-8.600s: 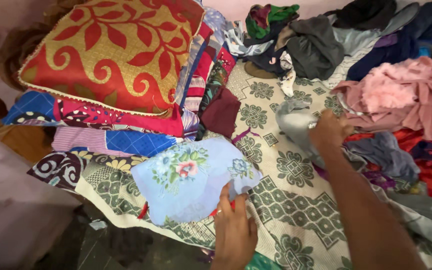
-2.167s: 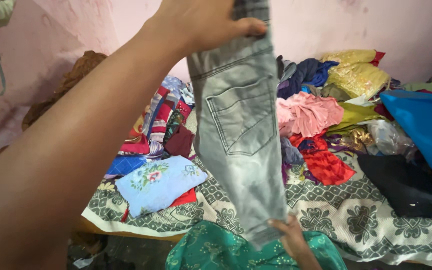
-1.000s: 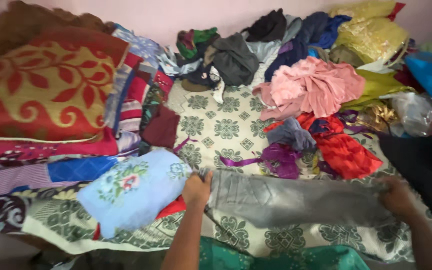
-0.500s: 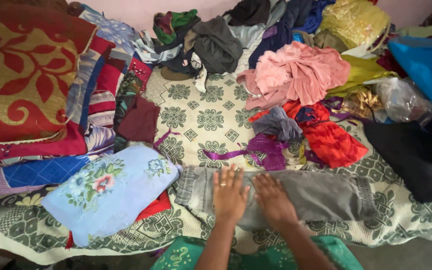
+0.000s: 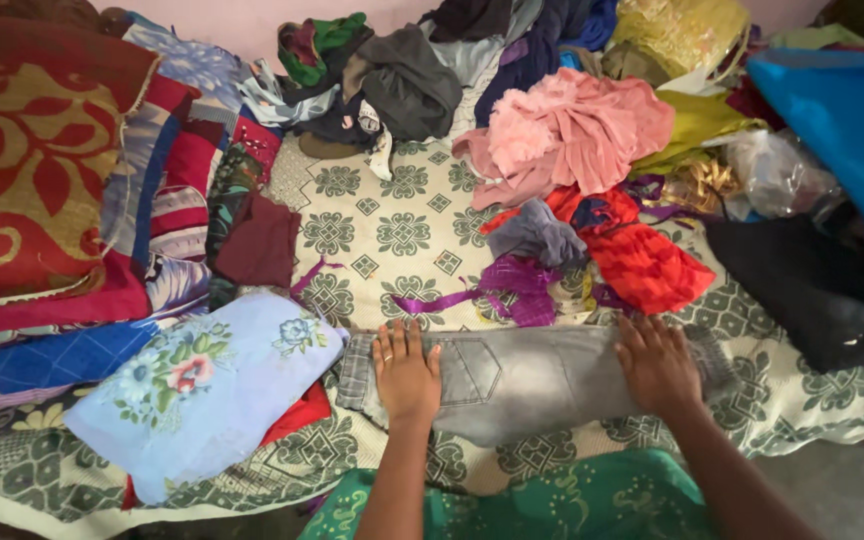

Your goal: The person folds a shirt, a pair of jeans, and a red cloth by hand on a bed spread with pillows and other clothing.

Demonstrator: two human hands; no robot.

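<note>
A pair of grey jeans [image 5: 522, 375] lies flat, lengthwise left to right, on the patterned bedsheet [image 5: 392, 225] at the bed's near edge. My left hand [image 5: 407, 372] presses palm-down on the waist end, fingers spread. My right hand [image 5: 657, 362] rests flat on the leg end, further right. Neither hand grips the cloth. A light blue floral cloth [image 5: 202, 385] lies just left of the jeans.
A red and gold cushion [image 5: 22, 150] tops a stack of folded cloth at the left. Loose clothes lie behind: purple cloth [image 5: 512, 285], red garment [image 5: 642, 260], pink garment [image 5: 572, 125], dark grey garment [image 5: 407, 85]. Black cloth [image 5: 802, 285] and blue fabric [image 5: 842, 120] lie at right.
The jeans went from held up in the air to laid flat on the bed. My right hand has slid from the middle out to the leg end.
</note>
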